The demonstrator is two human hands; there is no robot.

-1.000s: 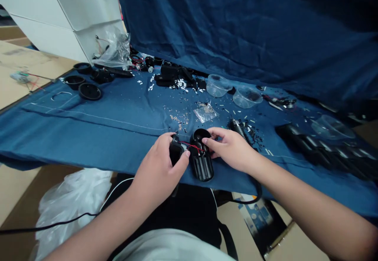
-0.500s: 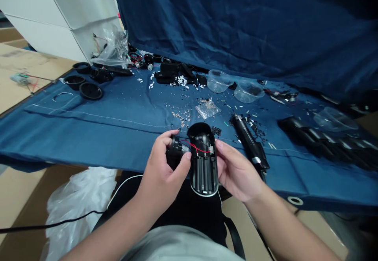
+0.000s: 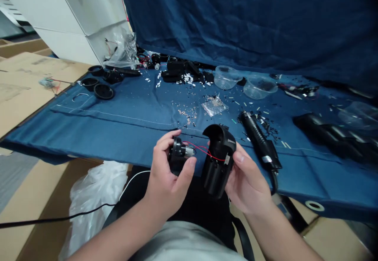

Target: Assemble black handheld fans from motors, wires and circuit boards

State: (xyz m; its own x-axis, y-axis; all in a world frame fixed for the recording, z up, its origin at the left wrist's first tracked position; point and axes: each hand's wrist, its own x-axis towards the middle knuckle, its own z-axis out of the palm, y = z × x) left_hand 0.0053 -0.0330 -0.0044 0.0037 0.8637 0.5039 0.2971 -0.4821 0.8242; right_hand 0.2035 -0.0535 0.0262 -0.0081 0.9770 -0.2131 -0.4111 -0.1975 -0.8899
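Note:
My left hand is closed around a small black motor unit with a silver shaft end. Thin red wires run from it to a black plastic housing shell, which my right hand grips from the right side. Both parts are held above my lap, just in front of the table's near edge. The shell is tilted, its open top facing away from me.
The table wears a blue cloth. On it lie a black electric screwdriver, a small bag of screws, two clear plastic cups, scattered screws, black rings at left and black tubes at right. A white plastic bag sits below.
Both hands lifted the motor and shell off the cloth toward me. The shell has turned so its outer side faces me, and the motor now sits further out of it.

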